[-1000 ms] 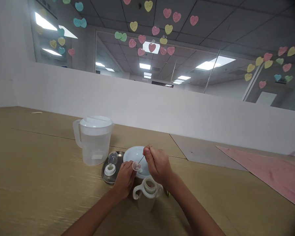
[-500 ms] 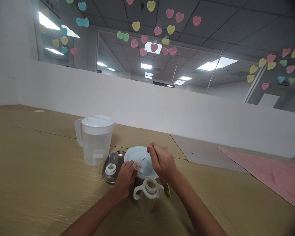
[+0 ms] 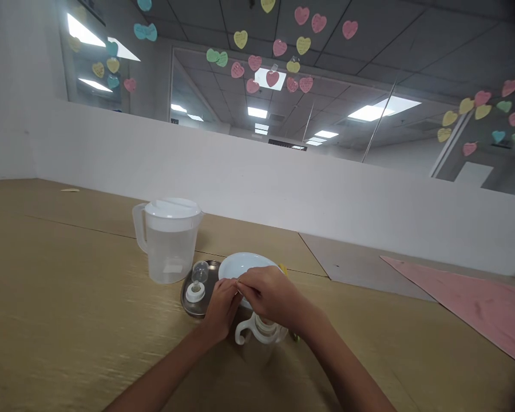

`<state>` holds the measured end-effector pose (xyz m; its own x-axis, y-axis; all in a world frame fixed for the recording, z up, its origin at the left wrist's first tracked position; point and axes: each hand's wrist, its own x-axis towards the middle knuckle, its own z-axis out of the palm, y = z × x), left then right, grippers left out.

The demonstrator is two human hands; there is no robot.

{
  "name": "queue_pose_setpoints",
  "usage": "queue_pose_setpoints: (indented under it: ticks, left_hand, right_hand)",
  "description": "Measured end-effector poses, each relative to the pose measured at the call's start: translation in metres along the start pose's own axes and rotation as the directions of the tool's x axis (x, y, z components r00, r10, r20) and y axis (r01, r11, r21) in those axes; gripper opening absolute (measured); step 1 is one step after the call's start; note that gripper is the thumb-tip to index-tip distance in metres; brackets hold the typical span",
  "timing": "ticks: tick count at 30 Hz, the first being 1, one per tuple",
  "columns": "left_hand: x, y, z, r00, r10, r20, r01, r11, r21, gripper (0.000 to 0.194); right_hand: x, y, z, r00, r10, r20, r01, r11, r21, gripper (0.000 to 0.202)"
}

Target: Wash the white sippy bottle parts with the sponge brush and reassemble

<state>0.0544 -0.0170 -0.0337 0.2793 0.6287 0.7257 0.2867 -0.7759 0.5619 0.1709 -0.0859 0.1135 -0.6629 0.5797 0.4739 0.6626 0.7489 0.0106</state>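
My left hand (image 3: 222, 304) is closed near the front left rim of a white bowl (image 3: 236, 265); the small clear part it held earlier is now hidden behind my fingers. Fingertips of my right hand (image 3: 268, 292) are pinched together against the left fingertips, over the bowl, and what they grip is too small to make out. Below my right hand stands a clear bottle with a white two-handled collar (image 3: 245, 330), its mouth partly covered. On a metal tray (image 3: 190, 309) left of my hands lie a white ring with a nipple (image 3: 195, 292) and a clear dome cap (image 3: 200, 271).
A lidded clear pitcher (image 3: 171, 252) of water stands behind the tray at the left. Something yellow-green (image 3: 284, 269) shows past my right hand. A pink sheet (image 3: 467, 303) lies at the right, and a white wall (image 3: 249, 177) with windows rises behind the table.
My right hand has come down and left, from above the bowl to my left fingertips. The thin wire-like tool between the hands no longer shows. The view has shifted slightly.
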Motion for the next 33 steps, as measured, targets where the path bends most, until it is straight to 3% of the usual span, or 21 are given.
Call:
queue_pose_setpoints:
  ticks: [5,9,15,23,33]
  left_hand:
    - [0.001,0.006,-0.005,1.000,0.012,0.015,-0.012,1.000,0.022,0.029]
    - [0.003,0.011,-0.008,0.999,-0.020,0.031,0.019,0.999,0.035,0.029]
    - [0.006,0.015,-0.010,0.996,-0.055,0.070,0.055,0.998,0.009,0.030]
    - [0.009,0.025,-0.017,1.000,-0.029,0.002,0.029,0.999,-0.042,0.044]
    - [0.010,0.024,-0.016,0.994,-0.103,0.041,0.105,0.994,-0.035,0.045]
  right_hand:
    - [0.003,0.009,0.008,0.981,0.127,0.146,-0.117,0.990,-0.073,0.032]
    - [0.004,0.015,0.016,0.975,0.120,0.189,-0.103,0.990,-0.097,0.031]
    - [0.003,0.019,0.019,0.968,0.135,0.209,-0.103,0.982,-0.159,0.026]
    - [0.002,0.008,0.001,0.990,0.077,0.115,-0.077,0.997,0.001,0.026]
    - [0.001,0.023,0.011,0.977,0.126,0.175,-0.123,0.992,-0.025,0.032]
